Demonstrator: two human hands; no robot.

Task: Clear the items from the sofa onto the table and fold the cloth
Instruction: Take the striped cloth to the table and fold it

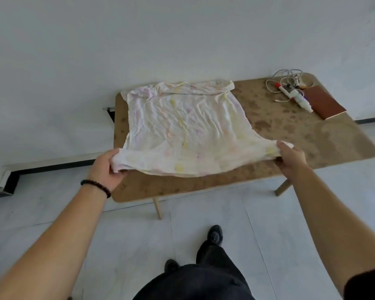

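Observation:
A wrinkled white cloth (182,124) with faint yellow and pink marks lies spread over the left half of the brown table (301,135). Its far edge rests near the table's back edge. My left hand (107,169) grips the cloth's near left corner, and my right hand (290,159) grips the near right corner. Both corners are lifted a little off the tabletop, so the near edge sags between them. At the table's far right lie a brown notebook (324,101), a white cable (288,80), a white tube (301,101) and a red-capped marker (283,88).
The table stands on angled wooden legs (157,207) over a pale tiled floor, against a white wall. A dark baseboard runs along the left. My legs and black shoes (214,234) stand just in front of the table.

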